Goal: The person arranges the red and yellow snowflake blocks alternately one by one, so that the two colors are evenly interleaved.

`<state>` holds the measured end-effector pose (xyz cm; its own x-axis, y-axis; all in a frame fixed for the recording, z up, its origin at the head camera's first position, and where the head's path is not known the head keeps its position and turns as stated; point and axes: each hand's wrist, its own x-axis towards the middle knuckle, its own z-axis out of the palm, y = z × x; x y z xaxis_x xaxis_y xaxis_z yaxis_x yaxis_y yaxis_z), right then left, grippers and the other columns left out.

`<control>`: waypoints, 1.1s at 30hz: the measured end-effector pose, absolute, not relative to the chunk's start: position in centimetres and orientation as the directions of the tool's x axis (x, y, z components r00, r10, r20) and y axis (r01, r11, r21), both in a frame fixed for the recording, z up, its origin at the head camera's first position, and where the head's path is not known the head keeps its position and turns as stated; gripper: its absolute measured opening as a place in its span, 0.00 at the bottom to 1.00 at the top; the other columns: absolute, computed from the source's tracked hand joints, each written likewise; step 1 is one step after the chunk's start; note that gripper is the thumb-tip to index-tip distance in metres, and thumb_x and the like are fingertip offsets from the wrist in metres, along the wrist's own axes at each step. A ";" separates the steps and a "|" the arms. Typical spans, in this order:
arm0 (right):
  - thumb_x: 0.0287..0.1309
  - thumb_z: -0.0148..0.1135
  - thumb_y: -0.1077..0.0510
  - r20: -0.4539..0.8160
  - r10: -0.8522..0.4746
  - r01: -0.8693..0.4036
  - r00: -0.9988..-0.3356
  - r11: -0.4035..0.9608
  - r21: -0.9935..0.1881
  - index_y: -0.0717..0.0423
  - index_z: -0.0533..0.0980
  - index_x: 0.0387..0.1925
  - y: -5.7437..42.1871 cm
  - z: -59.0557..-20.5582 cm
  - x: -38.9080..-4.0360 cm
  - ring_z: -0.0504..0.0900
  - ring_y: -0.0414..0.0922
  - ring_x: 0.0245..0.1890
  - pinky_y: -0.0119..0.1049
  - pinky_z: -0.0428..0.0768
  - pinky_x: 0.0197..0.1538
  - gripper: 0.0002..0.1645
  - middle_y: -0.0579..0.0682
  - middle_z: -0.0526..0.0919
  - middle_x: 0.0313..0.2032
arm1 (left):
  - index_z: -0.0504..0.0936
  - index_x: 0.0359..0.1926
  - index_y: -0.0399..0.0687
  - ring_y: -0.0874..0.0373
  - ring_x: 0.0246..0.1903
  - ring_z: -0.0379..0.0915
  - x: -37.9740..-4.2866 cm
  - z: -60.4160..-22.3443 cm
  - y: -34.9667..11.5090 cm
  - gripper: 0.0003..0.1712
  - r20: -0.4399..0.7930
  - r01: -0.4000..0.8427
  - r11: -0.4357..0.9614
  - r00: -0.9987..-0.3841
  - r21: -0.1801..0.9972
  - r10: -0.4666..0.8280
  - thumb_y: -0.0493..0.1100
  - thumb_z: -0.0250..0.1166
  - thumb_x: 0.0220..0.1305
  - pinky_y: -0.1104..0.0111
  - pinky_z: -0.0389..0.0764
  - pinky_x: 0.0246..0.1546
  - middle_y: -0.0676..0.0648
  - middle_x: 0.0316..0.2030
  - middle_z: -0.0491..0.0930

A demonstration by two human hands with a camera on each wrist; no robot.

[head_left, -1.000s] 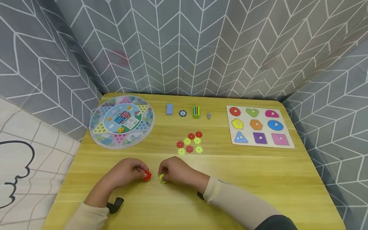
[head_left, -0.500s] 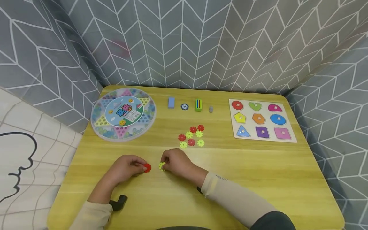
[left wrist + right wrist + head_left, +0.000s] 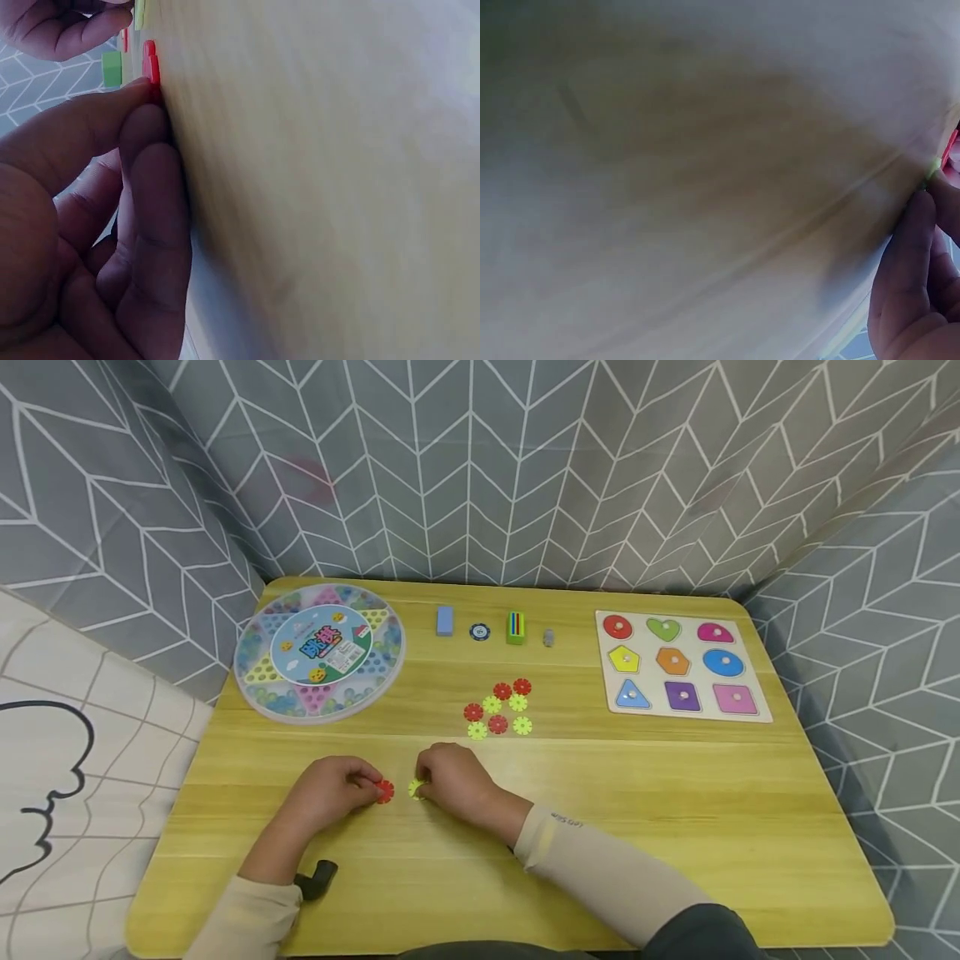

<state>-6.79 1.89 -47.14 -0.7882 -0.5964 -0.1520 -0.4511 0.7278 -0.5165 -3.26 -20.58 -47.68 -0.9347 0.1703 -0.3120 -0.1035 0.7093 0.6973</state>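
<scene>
Between thumb and forefinger, my left hand (image 3: 332,793) pinches a red notched plastic snowflake disc (image 3: 386,792) close over the wooden table (image 3: 645,827). Facing it, a yellow-green snowflake disc (image 3: 415,788) is pinched by my right hand (image 3: 459,783), whose fingers cover much of it. A small gap separates the two discs. In the left wrist view the red disc (image 3: 152,71) appears edge-on at the fingertips. Only a sliver of the yellow-green disc (image 3: 934,166) shows in the right wrist view. Beyond my hands lies a loose group of red discs (image 3: 498,724) and yellow-green discs (image 3: 522,725).
A round Chinese checkers box (image 3: 318,703) lies back left. Along the back stand a blue block (image 3: 445,621), a poker chip (image 3: 479,632), a green block with coloured stripes (image 3: 515,627) and a small grey piece (image 3: 549,637). A shape puzzle board (image 3: 701,703) lies right.
My right hand has brought the yellow-green disc slightly left, closer to the red one. My left hand keeps its pinch on the red disc. The head view has tilted a little.
</scene>
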 end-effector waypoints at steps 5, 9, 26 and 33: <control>0.57 0.79 0.53 -0.147 -0.596 -0.450 -0.789 0.724 -0.522 0.52 0.84 0.32 1.9 -47.2 -6.7 0.77 0.37 0.32 0.31 0.76 0.40 0.10 0.40 0.80 0.29 | 0.90 0.39 0.47 0.60 0.30 0.76 -3.0 -47.3 -20.4 0.05 -0.275 -0.049 0.737 -0.943 0.674 0.189 0.42 0.75 0.63 0.60 0.78 0.38 0.56 0.30 0.82; 0.59 0.78 0.53 -0.166 -0.586 -0.383 -0.793 0.692 -0.613 0.52 0.85 0.32 2.8 -47.0 -7.1 0.76 0.35 0.31 0.29 0.76 0.39 0.09 0.38 0.80 0.29 | 0.90 0.41 0.49 0.61 0.31 0.76 -2.9 -47.4 -20.5 0.07 -0.284 -0.061 0.733 -0.941 0.678 0.184 0.44 0.76 0.64 0.60 0.78 0.39 0.57 0.31 0.82; 0.64 0.73 0.58 -0.276 -0.097 0.155 -0.956 0.632 -0.760 0.64 0.82 0.51 15.6 -45.8 -13.0 0.82 0.53 0.45 0.45 0.80 0.49 0.18 0.56 0.84 0.43 | 0.92 0.43 0.48 0.62 0.31 0.78 -2.9 -47.8 -20.2 0.11 -0.296 -0.082 0.708 -0.937 0.701 0.184 0.44 0.79 0.59 0.61 0.80 0.39 0.56 0.32 0.83; 0.61 0.74 0.61 -0.238 -0.153 0.055 -0.959 0.725 -0.687 0.63 0.84 0.48 13.9 -46.4 -12.7 0.82 0.50 0.44 0.46 0.80 0.52 0.15 0.53 0.85 0.42 | 0.92 0.43 0.48 0.61 0.32 0.78 -2.9 -48.1 -20.0 0.11 -0.297 -0.080 0.699 -0.935 0.711 0.194 0.44 0.79 0.60 0.61 0.80 0.39 0.56 0.32 0.83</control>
<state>-12.70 13.90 -46.43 -0.9591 -0.1532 -0.2380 0.0547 0.7245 -0.6871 -2.90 -20.00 -48.07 -0.9349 0.1944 -0.2968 -0.0804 0.6987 0.7109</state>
